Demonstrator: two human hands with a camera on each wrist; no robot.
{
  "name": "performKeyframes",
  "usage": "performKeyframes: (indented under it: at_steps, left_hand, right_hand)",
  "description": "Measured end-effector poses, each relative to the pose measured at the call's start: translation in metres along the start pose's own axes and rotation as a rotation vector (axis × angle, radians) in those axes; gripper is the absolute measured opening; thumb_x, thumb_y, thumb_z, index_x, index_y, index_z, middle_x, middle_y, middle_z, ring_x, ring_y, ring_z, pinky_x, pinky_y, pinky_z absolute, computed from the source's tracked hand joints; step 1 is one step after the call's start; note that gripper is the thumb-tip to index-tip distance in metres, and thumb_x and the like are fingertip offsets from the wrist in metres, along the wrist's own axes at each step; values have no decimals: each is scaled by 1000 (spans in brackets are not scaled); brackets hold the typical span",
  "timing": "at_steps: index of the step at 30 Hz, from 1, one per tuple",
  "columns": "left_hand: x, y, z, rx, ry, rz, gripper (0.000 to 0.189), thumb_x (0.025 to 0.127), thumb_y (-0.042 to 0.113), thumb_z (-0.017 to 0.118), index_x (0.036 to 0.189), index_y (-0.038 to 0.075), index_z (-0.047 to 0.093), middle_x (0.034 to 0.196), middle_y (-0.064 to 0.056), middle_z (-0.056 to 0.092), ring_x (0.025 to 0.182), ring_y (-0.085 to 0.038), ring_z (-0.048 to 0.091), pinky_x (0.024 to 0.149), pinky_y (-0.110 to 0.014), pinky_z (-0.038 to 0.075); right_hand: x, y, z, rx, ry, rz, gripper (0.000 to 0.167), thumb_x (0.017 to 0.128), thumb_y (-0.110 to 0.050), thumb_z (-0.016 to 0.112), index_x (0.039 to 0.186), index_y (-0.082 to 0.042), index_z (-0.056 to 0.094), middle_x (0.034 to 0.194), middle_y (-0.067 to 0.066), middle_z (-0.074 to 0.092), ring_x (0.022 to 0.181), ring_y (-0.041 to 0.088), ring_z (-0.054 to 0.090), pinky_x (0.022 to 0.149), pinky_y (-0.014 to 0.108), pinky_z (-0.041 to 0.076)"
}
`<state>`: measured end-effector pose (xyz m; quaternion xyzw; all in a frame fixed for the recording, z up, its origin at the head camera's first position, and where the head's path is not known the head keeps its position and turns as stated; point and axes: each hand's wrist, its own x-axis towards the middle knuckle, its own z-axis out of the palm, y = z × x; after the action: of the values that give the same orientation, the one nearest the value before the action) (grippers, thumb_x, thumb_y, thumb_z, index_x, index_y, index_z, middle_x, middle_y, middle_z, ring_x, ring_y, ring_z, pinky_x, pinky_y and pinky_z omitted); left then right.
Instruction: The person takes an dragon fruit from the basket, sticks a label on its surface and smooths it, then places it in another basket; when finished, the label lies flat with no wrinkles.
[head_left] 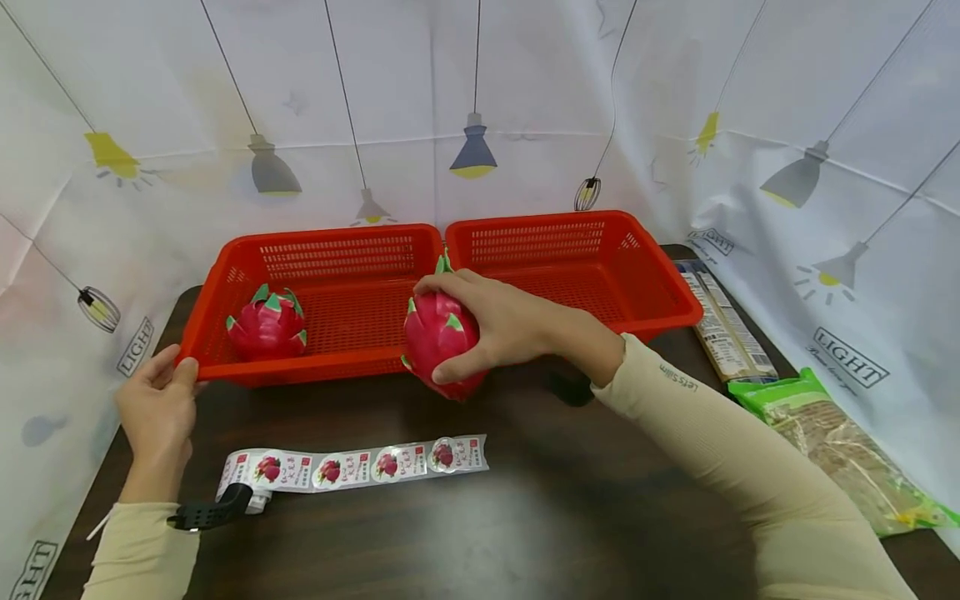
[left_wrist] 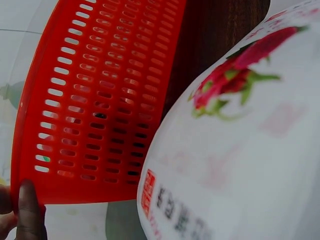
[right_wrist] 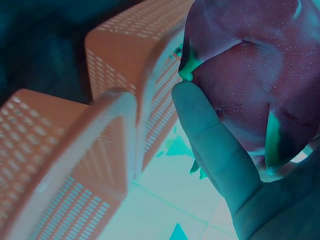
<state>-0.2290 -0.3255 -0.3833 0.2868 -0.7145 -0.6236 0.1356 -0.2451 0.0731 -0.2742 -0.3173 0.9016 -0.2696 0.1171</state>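
Note:
My right hand [head_left: 513, 317] grips a pink dragon fruit [head_left: 433, 337] from above, in front of where two red baskets meet. In the right wrist view the thumb [right_wrist: 210, 135] lies along the fruit's [right_wrist: 250, 85] side. At the left, my left hand [head_left: 159, 408] pinches the front corner of the left red basket [head_left: 337, 358]; in the left wrist view its fingers [left_wrist: 30, 212] are on the basket's rim. Another dragon fruit [head_left: 267, 327] sits inside that basket, towards its left end. No fruit shows in the right red basket [head_left: 547, 279].
A strip of dragon fruit stickers [head_left: 352, 468] lies on the dark table [head_left: 480, 533], its roll end near my left wrist. At the right edge are a flat printed package [head_left: 727, 325] and a green-edged clear bag [head_left: 840, 442]. A lamp-patterned cloth [head_left: 420, 100] hangs behind.

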Motion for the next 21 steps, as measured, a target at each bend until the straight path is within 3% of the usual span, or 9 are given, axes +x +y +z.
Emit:
performKeyframes:
  at_steps: [2,7,9,21]
  left_hand:
    - [0,-1,-1,-5,5,-9,50,102,22,60,151,18,50,157,-16,47,102,-9,66,62,-5,50]
    - [-1,-1,-3,-88,13,-29,49,101,18,61,149,15,52,152,-14,51,74,4,61,62,-7,51]
    - [-1,-1,-4,-105,12,-25,49,101,18,61,149,13,53,149,-14,52,71,5,60,61,-7,51]
    - [-3,1,1,-67,19,-25,49,102,20,61,150,18,52,156,-13,49,91,-2,64,61,-5,50]
  right_hand:
    - [-11,3,2,3,6,0,94,68,-44,91,145,-34,39,139,-6,49,126,15,49,83,32,61]
    - [-39,12,9,19,13,15,92,69,-47,90,145,-36,39,137,-8,49,124,15,50,82,31,61]
    - [-51,15,13,19,18,33,93,69,-49,89,145,-38,38,138,-10,48,124,14,50,82,30,61]
    - [-113,31,35,37,53,92,91,69,-56,87,143,-48,36,137,-16,45,121,14,53,82,27,60]
